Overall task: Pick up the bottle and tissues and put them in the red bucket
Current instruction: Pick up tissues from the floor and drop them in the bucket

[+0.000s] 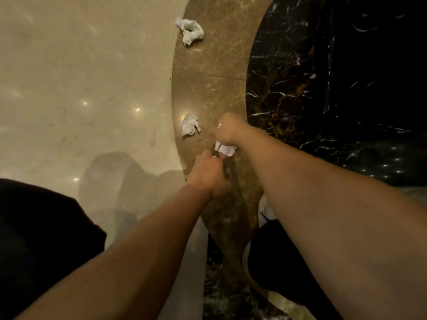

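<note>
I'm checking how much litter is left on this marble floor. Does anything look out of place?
Yes. Two crumpled white tissues lie loose on the brown marble band: one far up, one nearer just beyond the hands. A third tissue is bunched in the right hand; the left hand is closed beside it.

Right hand [227, 132] fisted, left hand [209, 174] curled.

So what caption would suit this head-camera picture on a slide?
Right hand clutching a crumpled tissue, left hand alongside, two more tissues on the marble floor.
</note>
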`<action>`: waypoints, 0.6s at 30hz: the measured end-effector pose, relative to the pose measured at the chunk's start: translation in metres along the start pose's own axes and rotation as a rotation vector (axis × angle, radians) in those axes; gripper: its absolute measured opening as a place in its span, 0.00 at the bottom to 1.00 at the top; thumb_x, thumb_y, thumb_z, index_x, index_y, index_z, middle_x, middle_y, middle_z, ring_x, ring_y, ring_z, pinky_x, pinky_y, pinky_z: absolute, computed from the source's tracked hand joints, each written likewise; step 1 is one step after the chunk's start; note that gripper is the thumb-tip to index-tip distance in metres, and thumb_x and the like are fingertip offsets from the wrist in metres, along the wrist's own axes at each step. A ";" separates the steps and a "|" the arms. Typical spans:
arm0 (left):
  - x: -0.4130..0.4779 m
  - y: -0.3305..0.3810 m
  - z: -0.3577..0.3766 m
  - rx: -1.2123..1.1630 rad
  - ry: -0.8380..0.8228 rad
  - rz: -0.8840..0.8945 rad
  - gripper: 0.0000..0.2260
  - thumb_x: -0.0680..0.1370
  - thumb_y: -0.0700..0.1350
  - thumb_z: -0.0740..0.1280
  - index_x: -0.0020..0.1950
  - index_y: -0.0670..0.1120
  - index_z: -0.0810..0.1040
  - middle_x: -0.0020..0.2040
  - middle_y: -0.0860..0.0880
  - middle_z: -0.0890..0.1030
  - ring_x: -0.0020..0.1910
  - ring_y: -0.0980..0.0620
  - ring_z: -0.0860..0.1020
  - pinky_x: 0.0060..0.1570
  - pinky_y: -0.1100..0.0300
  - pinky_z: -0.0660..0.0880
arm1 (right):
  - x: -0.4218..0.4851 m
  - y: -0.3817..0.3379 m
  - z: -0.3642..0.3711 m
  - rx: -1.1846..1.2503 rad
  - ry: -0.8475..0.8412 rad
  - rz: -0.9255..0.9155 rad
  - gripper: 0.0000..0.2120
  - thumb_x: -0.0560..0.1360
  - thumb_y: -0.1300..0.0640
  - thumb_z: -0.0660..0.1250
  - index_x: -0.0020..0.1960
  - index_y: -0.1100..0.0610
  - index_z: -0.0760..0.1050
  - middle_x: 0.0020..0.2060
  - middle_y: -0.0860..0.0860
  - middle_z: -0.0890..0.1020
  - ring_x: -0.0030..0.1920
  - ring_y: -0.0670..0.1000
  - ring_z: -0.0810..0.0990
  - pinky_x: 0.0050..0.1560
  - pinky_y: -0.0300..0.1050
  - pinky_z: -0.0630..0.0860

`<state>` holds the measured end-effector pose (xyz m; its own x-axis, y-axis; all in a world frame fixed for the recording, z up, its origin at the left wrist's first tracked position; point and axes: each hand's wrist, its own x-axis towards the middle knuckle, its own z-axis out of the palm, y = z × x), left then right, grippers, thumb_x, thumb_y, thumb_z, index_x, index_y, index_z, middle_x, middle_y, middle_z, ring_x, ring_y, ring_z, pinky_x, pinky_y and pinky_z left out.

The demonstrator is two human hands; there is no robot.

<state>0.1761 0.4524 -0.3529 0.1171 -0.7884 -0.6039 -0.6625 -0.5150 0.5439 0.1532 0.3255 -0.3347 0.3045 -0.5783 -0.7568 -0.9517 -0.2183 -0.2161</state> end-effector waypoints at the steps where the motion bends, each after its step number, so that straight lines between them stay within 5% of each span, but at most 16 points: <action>1: -0.018 0.013 -0.017 0.003 0.011 -0.011 0.14 0.69 0.49 0.69 0.51 0.45 0.78 0.50 0.44 0.73 0.49 0.46 0.71 0.50 0.52 0.75 | -0.024 -0.006 -0.020 0.005 -0.023 -0.006 0.19 0.78 0.49 0.63 0.57 0.65 0.77 0.55 0.60 0.81 0.56 0.60 0.78 0.55 0.47 0.74; 4: -0.071 0.051 -0.067 0.039 0.029 -0.016 0.04 0.72 0.43 0.68 0.40 0.43 0.77 0.46 0.42 0.80 0.42 0.45 0.77 0.44 0.53 0.78 | -0.098 -0.020 -0.080 0.077 -0.090 -0.009 0.16 0.77 0.52 0.67 0.57 0.64 0.78 0.47 0.59 0.82 0.46 0.57 0.82 0.45 0.49 0.80; 6: -0.117 0.080 -0.110 0.081 0.039 0.002 0.02 0.72 0.40 0.67 0.42 0.42 0.77 0.46 0.41 0.81 0.44 0.43 0.78 0.45 0.53 0.77 | -0.158 -0.035 -0.119 0.082 -0.102 0.000 0.13 0.78 0.54 0.65 0.55 0.63 0.78 0.40 0.57 0.81 0.37 0.55 0.81 0.36 0.47 0.78; 9: -0.180 0.124 -0.174 0.094 0.037 0.013 0.06 0.74 0.42 0.68 0.50 0.41 0.78 0.48 0.41 0.81 0.46 0.41 0.79 0.41 0.56 0.72 | -0.250 -0.063 -0.168 0.081 0.000 -0.020 0.24 0.80 0.43 0.56 0.45 0.62 0.77 0.39 0.60 0.80 0.40 0.58 0.79 0.47 0.48 0.76; 12: -0.248 0.170 -0.239 0.078 0.045 0.031 0.13 0.75 0.50 0.69 0.51 0.41 0.79 0.44 0.44 0.78 0.40 0.46 0.75 0.39 0.57 0.69 | -0.349 -0.089 -0.213 0.148 0.104 -0.014 0.33 0.79 0.36 0.50 0.59 0.63 0.76 0.58 0.62 0.79 0.56 0.61 0.77 0.52 0.50 0.71; 18: -0.381 0.246 -0.342 0.298 0.094 0.162 0.18 0.78 0.58 0.59 0.39 0.47 0.76 0.41 0.44 0.79 0.36 0.47 0.74 0.34 0.56 0.69 | -0.552 -0.121 -0.274 0.085 0.346 0.099 0.19 0.75 0.44 0.53 0.42 0.55 0.76 0.46 0.56 0.81 0.40 0.56 0.75 0.40 0.49 0.69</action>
<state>0.2220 0.5111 0.2100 0.0508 -0.8865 -0.4600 -0.8631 -0.2707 0.4264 0.1110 0.4559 0.2785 0.1922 -0.8281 -0.5267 -0.9728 -0.0902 -0.2132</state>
